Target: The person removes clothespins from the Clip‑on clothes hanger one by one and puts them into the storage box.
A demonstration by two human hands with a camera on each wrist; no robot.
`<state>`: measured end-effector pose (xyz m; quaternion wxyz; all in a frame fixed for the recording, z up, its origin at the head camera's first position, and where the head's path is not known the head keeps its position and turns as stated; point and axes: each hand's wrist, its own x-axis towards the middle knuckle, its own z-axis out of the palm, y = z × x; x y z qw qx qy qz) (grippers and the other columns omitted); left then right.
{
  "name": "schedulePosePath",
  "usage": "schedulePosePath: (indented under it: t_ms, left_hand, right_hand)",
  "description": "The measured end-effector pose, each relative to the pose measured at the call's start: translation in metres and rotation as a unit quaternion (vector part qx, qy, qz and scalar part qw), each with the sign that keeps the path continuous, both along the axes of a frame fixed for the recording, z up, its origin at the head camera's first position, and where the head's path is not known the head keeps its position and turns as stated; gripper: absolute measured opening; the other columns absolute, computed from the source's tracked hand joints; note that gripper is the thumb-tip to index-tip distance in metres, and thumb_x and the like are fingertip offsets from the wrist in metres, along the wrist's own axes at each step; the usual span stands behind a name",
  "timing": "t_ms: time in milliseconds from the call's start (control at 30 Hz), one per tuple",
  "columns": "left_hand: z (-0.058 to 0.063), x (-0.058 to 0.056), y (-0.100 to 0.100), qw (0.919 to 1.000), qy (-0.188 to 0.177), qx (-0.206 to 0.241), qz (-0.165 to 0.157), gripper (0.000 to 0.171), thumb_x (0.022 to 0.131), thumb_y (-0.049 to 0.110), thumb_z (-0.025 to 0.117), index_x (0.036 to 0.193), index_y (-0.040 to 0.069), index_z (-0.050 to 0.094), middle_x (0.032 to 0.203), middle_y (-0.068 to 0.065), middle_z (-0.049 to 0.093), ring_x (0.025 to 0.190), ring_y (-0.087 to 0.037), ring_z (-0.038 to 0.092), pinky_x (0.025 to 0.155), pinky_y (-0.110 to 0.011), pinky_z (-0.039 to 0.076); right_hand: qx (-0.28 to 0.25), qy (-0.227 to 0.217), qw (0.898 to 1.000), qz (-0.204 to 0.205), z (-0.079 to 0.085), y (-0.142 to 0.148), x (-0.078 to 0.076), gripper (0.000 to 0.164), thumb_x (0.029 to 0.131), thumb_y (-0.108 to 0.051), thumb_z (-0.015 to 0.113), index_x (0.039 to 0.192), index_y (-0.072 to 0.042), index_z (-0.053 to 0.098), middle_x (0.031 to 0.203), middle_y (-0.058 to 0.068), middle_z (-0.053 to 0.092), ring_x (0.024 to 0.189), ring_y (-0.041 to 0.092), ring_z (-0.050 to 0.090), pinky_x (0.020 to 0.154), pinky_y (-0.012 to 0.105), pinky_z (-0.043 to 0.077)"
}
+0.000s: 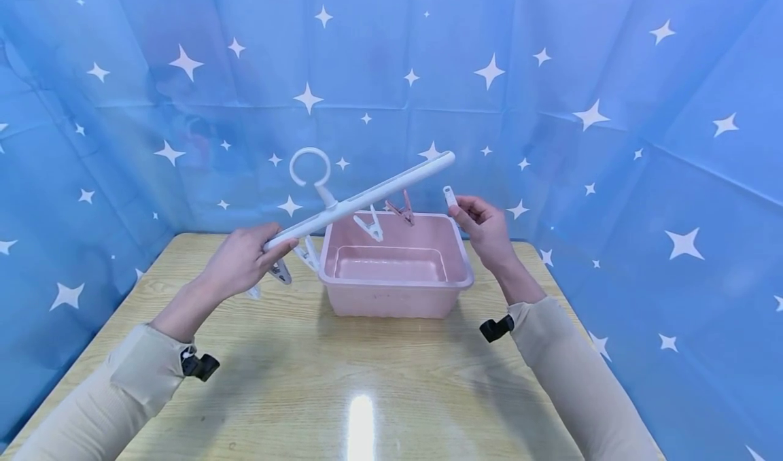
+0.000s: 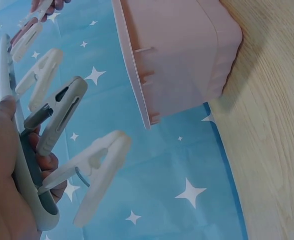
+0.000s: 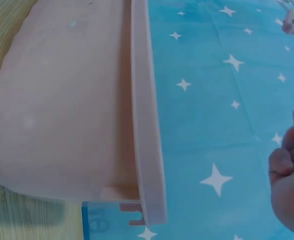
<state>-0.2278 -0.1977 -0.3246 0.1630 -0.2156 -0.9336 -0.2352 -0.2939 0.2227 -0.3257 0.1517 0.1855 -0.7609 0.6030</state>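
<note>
My left hand [image 1: 245, 257] grips the left end of a white clip hanger [image 1: 367, 196], which slants up to the right with its round hook [image 1: 327, 155] on top. Several clips hang under the bar: a pink clip [image 1: 402, 209], a white clip [image 1: 371, 226] and, beside my left fingers, a grey clip [image 2: 67, 110] and a whitish translucent clip [image 2: 104, 170]. Just off the bar's right end, my right hand [image 1: 483, 226] pinches a white clip [image 1: 450, 196] between thumb and fingers. In the right wrist view only part of that hand shows, at the right edge.
Below the hanger, a pink plastic basin [image 1: 397, 299] stands at the back of the wooden table [image 1: 293, 379]. A blue curtain [image 1: 379, 60] with white stars hangs behind and along both sides. Black wrist cameras are strapped over both sleeves.
</note>
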Motion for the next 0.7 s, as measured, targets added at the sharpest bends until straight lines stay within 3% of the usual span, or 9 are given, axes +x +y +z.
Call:
schedulePosePath:
  t_ms: [233,433,700]
  left_hand:
    - [-0.001,0.001,0.0,1.0,0.005,0.0,0.001,0.035,0.104,0.045,0.05,0.083,0.017,0.053,0.067,-0.001,0.051,0.055,-0.014,0.049,0.054,-0.031,0.039]
    - [-0.001,0.001,-0.001,0.9999,0.011,0.0,0.003,0.036,0.104,0.045,0.049,0.082,0.017,0.052,0.066,-0.001,0.05,0.054,-0.015,0.048,0.053,-0.031,0.038]
    - [-0.002,0.002,-0.002,0.9999,0.016,0.001,0.004,0.036,0.104,0.045,0.049,0.082,0.017,0.053,0.066,-0.001,0.051,0.055,-0.015,0.048,0.054,-0.031,0.038]
  right_hand:
    - [0.087,-0.027,0.996,-0.014,-0.004,-0.002,-0.004,0.035,0.095,-0.035,0.068,0.12,-0.01,0.069,0.087,-0.009,0.061,0.074,0.014,0.047,0.063,0.022,0.04]
    - [0.146,-0.049,0.988,-0.012,-0.009,-0.001,-0.009,0.037,0.095,-0.041,0.068,0.123,-0.016,0.069,0.096,-0.004,0.064,0.077,0.017,0.049,0.061,0.026,0.04]
    - [0.201,-0.071,0.977,0.005,-0.02,-0.002,-0.016,0.039,0.094,-0.044,0.069,0.12,-0.016,0.069,0.1,0.004,0.069,0.088,0.021,0.057,0.069,0.03,0.046]
